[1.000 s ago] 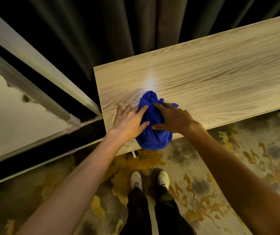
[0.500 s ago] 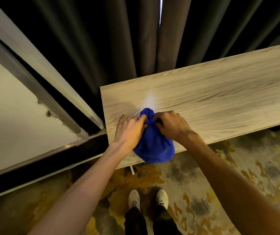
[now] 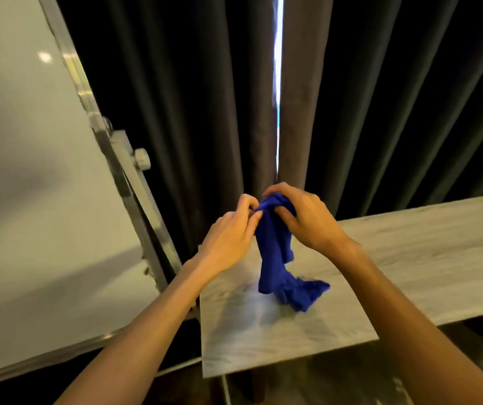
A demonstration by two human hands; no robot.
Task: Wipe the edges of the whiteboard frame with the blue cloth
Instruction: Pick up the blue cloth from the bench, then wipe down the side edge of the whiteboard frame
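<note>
The blue cloth (image 3: 275, 258) hangs bunched between both hands above the wooden table (image 3: 409, 258), its lower end trailing onto the tabletop. My left hand (image 3: 230, 236) pinches its top from the left. My right hand (image 3: 304, 217) grips the top from the right. The whiteboard (image 3: 29, 185) fills the left side, tilted, with its silver frame edge (image 3: 123, 176) running down its right side and along the bottom.
Dark curtains (image 3: 380, 97) hang behind the table, with a bright slit of light between two panels. A knob (image 3: 141, 159) sticks out from the whiteboard's stand. A narrow dark gap separates the whiteboard frame from the table's left end.
Both hands have lifted the cloth off the tabletop, and it now hangs stretched instead of lying bunched. The view has tilted upward, showing more whiteboard and curtain.
</note>
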